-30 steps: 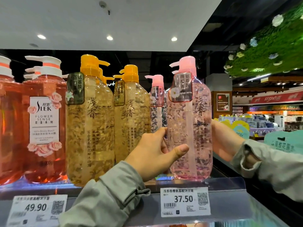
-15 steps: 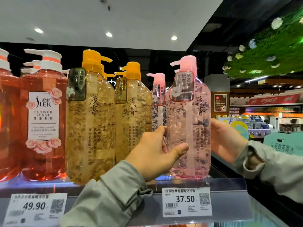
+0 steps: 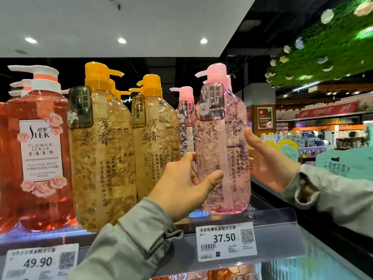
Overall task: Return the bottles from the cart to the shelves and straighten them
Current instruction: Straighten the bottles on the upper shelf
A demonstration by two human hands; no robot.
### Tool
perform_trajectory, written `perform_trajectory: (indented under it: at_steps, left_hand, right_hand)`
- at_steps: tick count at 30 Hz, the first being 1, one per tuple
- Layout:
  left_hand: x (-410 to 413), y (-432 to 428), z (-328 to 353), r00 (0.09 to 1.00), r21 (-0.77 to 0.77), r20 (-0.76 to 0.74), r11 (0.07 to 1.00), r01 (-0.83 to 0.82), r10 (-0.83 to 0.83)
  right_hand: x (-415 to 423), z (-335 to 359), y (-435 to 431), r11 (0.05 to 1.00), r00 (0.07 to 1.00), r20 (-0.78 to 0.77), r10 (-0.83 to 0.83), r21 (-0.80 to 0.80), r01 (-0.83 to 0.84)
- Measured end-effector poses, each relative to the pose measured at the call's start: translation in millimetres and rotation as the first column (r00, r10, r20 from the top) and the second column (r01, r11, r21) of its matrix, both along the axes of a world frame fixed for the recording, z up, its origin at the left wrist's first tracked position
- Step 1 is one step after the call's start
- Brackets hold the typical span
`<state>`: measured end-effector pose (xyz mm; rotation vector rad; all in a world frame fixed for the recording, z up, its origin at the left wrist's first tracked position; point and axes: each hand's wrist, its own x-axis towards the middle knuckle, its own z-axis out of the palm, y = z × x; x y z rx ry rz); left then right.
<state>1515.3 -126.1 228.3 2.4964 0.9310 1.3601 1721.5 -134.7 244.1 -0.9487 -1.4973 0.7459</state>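
Bottle [image 3: 214, 150] stands between left hand [image 3: 181, 188] and right hand [image 3: 268, 164].

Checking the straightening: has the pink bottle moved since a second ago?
Yes, slightly left: the pink bottle now sits more squarely over the 37.50 price tag, nearer the yellow bottles.

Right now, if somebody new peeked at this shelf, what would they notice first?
The pink bottle, full of petals, at the right end of the shelf, held between the left hand and the right hand. Left of it stand tall golden bottles with yellow pumps, and at the far left an orange-red bottle with roses on its label. Below the pink one, a price tag reads 37.50.
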Motion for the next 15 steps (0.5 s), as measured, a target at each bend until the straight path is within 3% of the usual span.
perform_trajectory:
  at_steps: [6, 15]
  left_hand:
    - [-0.9, -1.2, -0.4, 1.000, -0.030, -0.024, 1.000, -0.002, 0.002]
    - [-2.2, -0.4, 1.4, 0.999, -0.054, -0.035, 0.999, 0.003, -0.005]
  right_hand:
    - [0.9, -2.5, 3.0, 0.997, 0.991, 0.125, -0.048, 0.064, 0.041]
    - [-6.1, -3.9, 0.7, 0.990, 0.996, 0.065, -0.067, 0.131, 0.058]
